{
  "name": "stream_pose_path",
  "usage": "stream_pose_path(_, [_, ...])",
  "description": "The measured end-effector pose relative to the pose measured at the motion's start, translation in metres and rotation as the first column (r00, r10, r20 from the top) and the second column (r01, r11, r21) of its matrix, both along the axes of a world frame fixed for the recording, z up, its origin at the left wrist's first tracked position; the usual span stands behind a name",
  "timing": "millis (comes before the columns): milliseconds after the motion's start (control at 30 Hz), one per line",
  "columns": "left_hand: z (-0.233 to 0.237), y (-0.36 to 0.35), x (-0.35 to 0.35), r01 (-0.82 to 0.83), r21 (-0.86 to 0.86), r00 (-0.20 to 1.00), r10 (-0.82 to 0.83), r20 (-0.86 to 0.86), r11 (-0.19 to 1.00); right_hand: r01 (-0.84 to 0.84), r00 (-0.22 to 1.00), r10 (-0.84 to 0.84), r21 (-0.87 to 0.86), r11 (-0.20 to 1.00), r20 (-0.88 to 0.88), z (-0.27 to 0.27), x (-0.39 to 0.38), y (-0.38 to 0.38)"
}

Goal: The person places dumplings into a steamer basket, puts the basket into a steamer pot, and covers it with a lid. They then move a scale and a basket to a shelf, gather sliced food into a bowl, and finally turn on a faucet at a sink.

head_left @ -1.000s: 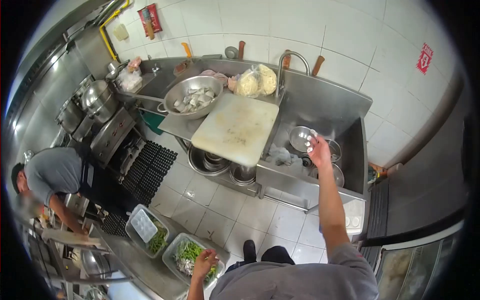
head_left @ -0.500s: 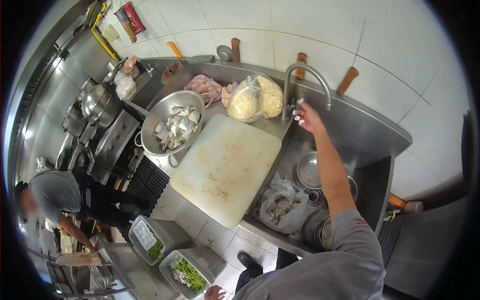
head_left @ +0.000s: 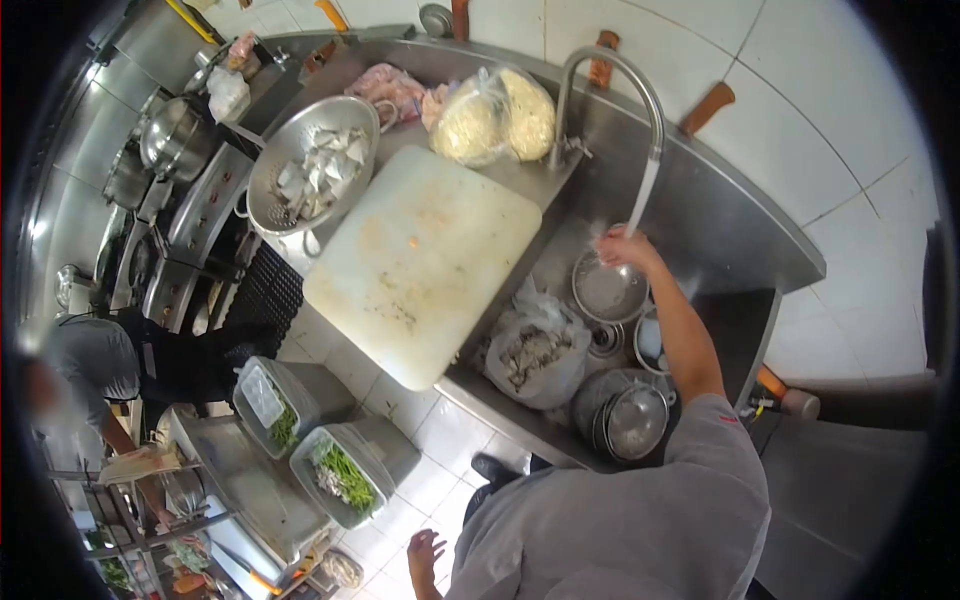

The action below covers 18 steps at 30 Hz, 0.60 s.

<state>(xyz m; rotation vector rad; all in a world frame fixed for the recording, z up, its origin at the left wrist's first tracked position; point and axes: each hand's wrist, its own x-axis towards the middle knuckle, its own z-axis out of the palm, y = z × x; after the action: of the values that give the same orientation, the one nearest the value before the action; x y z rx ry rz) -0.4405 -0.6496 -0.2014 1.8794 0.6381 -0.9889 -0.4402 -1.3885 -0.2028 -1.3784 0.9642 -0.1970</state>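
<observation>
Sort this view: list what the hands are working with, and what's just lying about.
In use: right hand, under the water stream from the curved steel tap; round steel bowl below it.
Lying about: white plastic cutting board; steel colander of pale cut pieces; clear bag of scraps; two clear tubs of greens; left hand, hanging free.

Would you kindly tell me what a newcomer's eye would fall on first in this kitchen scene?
The big white cutting board draws the eye first; it lies on the steel counter just left of the sink. Next comes the water running from the curved tap onto the person's right hand, held above a metal bowl in the sink. Beyond the board's far left corner, a steel colander holds pale cut pieces.
</observation>
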Motion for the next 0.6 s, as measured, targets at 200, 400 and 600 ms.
stream_pose_path(200, [0.000, 0.021, -0.014, -0.069, -0.006, 0.996, 0.069, 0.055, 0.998, 0.264, 0.952, -0.254, -0.044, 0.963, 0.169, 0.017, -0.022, 0.010])
stream_pose_path(400, [-0.017, 0.042, -0.043, -0.136, -0.025, 0.989, 0.138, 0.055, 0.990, 0.544, 0.724, -0.517, 0.083, 0.835, 0.457, 0.055, 0.009, 0.024])
stream_pose_path(600, [-0.023, 0.052, -0.064, -0.206, -0.022, 0.978, 0.207, 0.040, 0.978, 0.696, 0.652, -0.543, -0.133, 0.705, 0.529, 0.063, 0.038, 0.023])
